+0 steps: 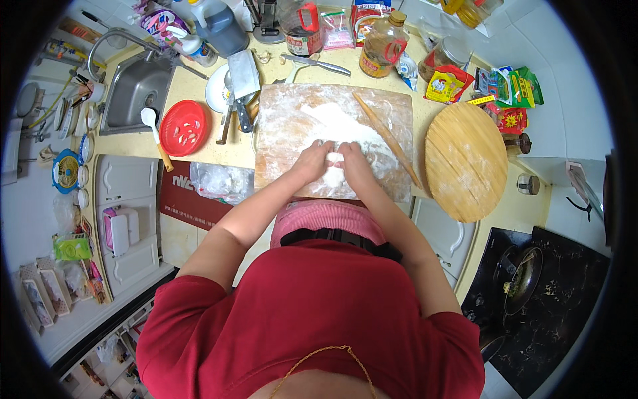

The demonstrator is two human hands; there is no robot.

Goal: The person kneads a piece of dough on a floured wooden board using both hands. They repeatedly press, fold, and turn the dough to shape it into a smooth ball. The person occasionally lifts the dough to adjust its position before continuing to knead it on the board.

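Note:
A pale lump of dough (333,175) lies near the front edge of a floured wooden board (284,114). My left hand (314,161) grips the dough from its left side, and my right hand (353,158) grips it from the right. The fingers of both hands curl over its far end, and the thumbs nearly meet on top. Just beyond my hands spreads a heap of white flour (339,122). A wooden rolling pin (386,137) lies slantwise on the right part of the board.
Right of the board is a round wooden lid or board (466,162). To the left are a cleaver (243,82), a red plastic basket (184,128) with garlic cloves, a spatula (157,137) and a sink (137,95). Bottles (384,45) line the back; a pan (522,279) sits on the black stove.

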